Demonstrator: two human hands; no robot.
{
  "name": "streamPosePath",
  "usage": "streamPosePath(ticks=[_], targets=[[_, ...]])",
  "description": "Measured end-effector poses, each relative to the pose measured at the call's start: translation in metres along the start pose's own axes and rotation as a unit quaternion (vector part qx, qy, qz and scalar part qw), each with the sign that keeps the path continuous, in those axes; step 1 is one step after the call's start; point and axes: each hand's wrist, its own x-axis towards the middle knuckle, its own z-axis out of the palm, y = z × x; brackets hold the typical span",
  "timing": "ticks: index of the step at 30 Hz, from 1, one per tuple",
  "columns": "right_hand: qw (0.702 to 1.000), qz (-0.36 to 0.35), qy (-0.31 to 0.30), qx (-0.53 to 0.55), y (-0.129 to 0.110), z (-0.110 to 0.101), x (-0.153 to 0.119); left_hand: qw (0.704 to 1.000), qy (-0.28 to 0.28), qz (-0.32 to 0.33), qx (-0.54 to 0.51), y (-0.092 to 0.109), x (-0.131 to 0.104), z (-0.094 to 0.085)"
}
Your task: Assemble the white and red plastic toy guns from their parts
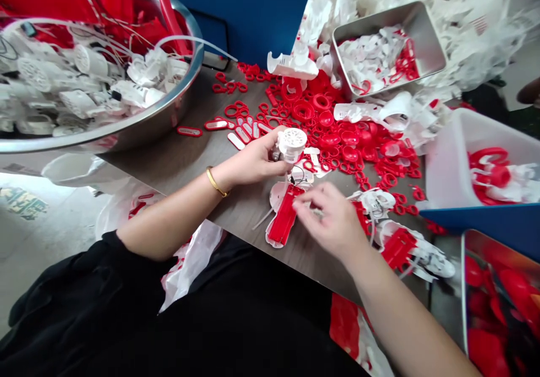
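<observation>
My left hand (pixel 265 163) is closed round a white plastic part with a round vented cap (pixel 293 140), held just above the table. Below it lies an elongated white housing with a red insert (pixel 283 216), and a thin dark wire shows at its upper end. My right hand (pixel 331 216) is over the right side of this red insert, its fingers curled and slightly blurred. Something small and pale shows between those fingers, too unclear to name. A thin white tube (pixel 264 219) sticks out to the left of the housing.
A large metal bowl (pixel 189 84) with white vented units stands at the left. Red rings and caps (pixel 324 118) are heaped behind my hands. To the right are a metal tray (pixel 430 45), a translucent bin (pixel 442 152) and more red-and-white housings (pixel 400 247).
</observation>
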Motion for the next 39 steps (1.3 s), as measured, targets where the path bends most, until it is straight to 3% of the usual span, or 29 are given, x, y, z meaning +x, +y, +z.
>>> streamPosePath(ticks=[2, 3, 7, 10, 16, 18, 21, 23, 25, 28, 30, 34, 39], targets=[[0.995, 0.074, 0.028, 0.054, 0.008, -0.004, 0.019, 0.999, -0.015, 0.003, -0.04, -0.001, 0.002, 0.0], [0.989, 0.117, 0.012, 0.092, 0.013, -0.006, 0.03, 0.999, -0.022, 0.004, -0.046, 0.0, 0.002, 0.0], [0.921, 0.221, -0.161, 0.278, 0.026, -0.013, 0.064, 0.998, -0.051, 0.043, 0.022, 0.006, 0.001, -0.001], [0.901, 0.211, -0.223, 0.308, 0.028, -0.014, 0.071, 0.991, -0.071, 0.07, 0.086, 0.009, -0.001, -0.004], [0.886, 0.169, -0.287, 0.323, 0.03, -0.011, 0.069, 0.984, -0.049, 0.111, 0.13, 0.005, 0.001, -0.003], [0.914, 0.151, -0.259, 0.274, 0.027, -0.009, 0.067, 0.985, -0.042, 0.114, 0.126, 0.003, -0.001, -0.002], [0.988, 0.072, -0.11, 0.077, 0.019, -0.01, 0.059, 0.992, -0.004, 0.082, 0.097, 0.002, -0.007, -0.001], [0.999, 0.018, -0.017, -0.03, 0.013, -0.013, 0.05, 0.996, 0.015, 0.052, 0.07, 0.004, -0.01, -0.001], [0.998, 0.017, 0.024, -0.053, 0.009, -0.018, 0.04, 0.998, 0.007, 0.028, 0.057, 0.006, -0.012, 0.001], [0.997, 0.061, 0.036, -0.01, 0.009, -0.027, 0.024, 0.997, -0.019, 0.029, 0.064, 0.005, -0.012, 0.011], [0.994, 0.094, 0.031, 0.045, 0.011, -0.033, 0.014, 0.995, 0.002, 0.061, 0.082, 0.002, -0.011, 0.021], [0.973, 0.159, -0.056, 0.157, 0.016, -0.036, -0.003, 0.981, 0.06, 0.125, 0.135, -0.002, -0.014, 0.038], [0.995, 0.076, -0.033, 0.052, 0.025, -0.026, 0.008, 0.971, 0.007, 0.123, 0.205, 0.012, -0.015, 0.035]])
